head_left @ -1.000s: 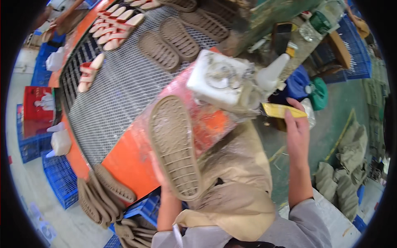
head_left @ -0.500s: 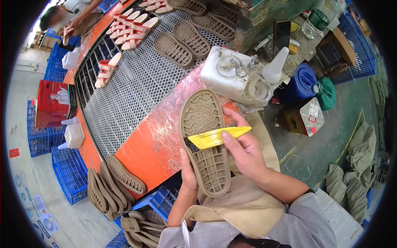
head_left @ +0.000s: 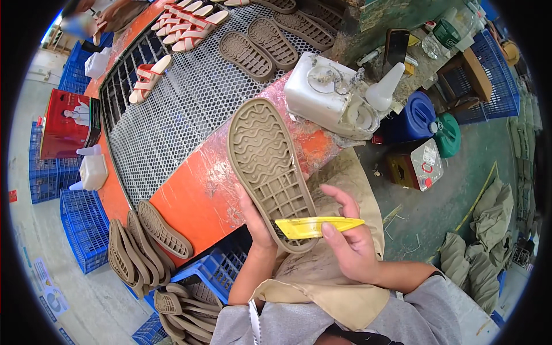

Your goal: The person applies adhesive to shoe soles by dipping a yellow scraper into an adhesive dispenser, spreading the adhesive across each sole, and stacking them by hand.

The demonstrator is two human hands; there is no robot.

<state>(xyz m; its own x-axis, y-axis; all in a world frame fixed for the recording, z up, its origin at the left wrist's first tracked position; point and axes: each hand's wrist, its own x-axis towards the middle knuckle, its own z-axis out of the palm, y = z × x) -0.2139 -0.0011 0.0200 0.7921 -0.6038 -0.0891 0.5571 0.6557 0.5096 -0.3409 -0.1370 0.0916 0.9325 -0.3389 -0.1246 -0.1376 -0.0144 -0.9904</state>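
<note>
My left hand (head_left: 256,223) is closed on the left edge of a brown shoe sole (head_left: 265,152), its underside tread facing up: wavy ridges at the far end, a square grid at the near end. Between thumb and fingers of my right hand (head_left: 355,250) is a flat yellow blade-shaped tool (head_left: 305,227), pointed at its right end. It crosses the sole's near end, covering part of the grid there; whether it touches the sole is unclear.
A metal mesh conveyor (head_left: 172,129) with orange edges carries brown soles (head_left: 247,54) and red-strapped sandals (head_left: 150,79). At right stand a white jug (head_left: 319,89), a blue drum (head_left: 415,118) and a metal can (head_left: 417,164). Several soles (head_left: 164,230) lean at the left corner.
The yellow tool and my right hand have moved toward me, from the sole's middle to its near end. The sole has tilted, its far end swinging left and away.
</note>
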